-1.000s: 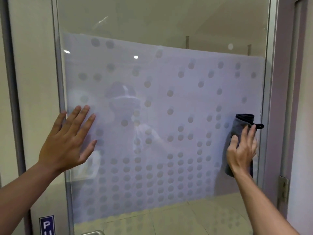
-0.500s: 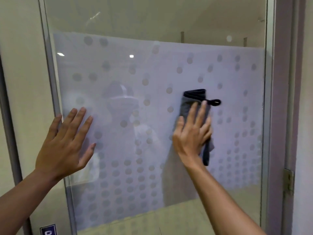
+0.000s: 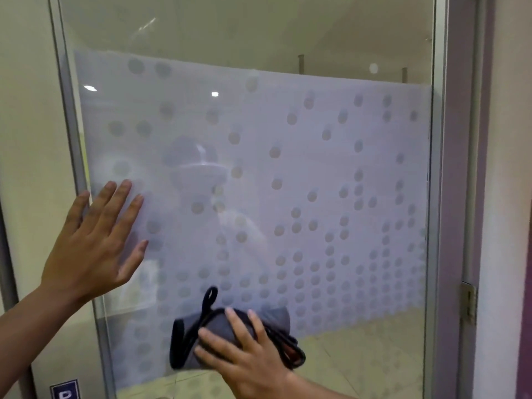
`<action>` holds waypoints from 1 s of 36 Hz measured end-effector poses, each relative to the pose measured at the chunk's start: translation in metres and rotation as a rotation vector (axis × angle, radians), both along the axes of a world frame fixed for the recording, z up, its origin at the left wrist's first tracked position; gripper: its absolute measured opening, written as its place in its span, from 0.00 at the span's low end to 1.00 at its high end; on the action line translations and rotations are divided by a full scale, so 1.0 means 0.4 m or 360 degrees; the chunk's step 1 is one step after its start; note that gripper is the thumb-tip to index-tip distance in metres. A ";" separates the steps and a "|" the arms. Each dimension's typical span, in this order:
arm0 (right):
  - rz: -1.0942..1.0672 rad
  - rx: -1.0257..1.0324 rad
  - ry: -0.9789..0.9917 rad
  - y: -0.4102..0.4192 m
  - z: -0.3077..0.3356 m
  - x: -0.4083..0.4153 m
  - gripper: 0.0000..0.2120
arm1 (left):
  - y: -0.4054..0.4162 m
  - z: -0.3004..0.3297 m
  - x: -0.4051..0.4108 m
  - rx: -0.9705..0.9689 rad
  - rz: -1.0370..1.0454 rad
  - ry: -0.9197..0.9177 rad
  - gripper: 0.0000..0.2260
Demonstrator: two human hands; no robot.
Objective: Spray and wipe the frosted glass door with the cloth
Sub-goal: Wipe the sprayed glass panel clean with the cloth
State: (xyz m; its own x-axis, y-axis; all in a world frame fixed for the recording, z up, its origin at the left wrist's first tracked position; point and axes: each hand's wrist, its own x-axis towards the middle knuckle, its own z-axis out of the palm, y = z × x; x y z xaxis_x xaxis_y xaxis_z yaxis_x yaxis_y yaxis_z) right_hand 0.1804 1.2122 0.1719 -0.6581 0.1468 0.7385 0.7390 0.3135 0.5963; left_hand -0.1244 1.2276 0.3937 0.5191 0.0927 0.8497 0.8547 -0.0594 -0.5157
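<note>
The frosted glass door [image 3: 316, 174] fills the view, its pale film dotted with round clear spots. My right hand [image 3: 244, 352] presses a folded dark grey cloth [image 3: 276, 318] flat against the lower middle of the glass, fingers straight and spread. A black loop on the cloth sticks up at its left. My left hand [image 3: 92, 249] lies flat on the glass at the door's left edge, fingers spread. No spray bottle is in view.
A metal door frame [image 3: 72, 139] runs down the left, with a blue sign [image 3: 64, 390] low beside it. On the right stand the frame post [image 3: 452, 197] and a hinge [image 3: 467, 303]. Clear glass shows above and below the film.
My right hand has swept the cloth from the upper middle of the glass down and left to the lower middle. My left hand has stayed flat at the left edge.
</note>
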 end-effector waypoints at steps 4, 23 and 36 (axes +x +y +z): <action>-0.0132 -0.0007 -0.0241 0.009 -0.090 0.055 0.25 | 0.009 0.000 -0.005 -0.0008 0.0008 0.0001 0.37; 0.0056 0.0174 0.0209 0.069 0.204 0.169 0.25 | 0.121 -0.023 -0.079 -0.0026 0.0058 -0.0022 0.41; -0.0391 0.0044 0.1232 0.091 0.687 0.469 0.34 | 0.123 -0.025 -0.080 -0.0052 0.0050 -0.0025 0.41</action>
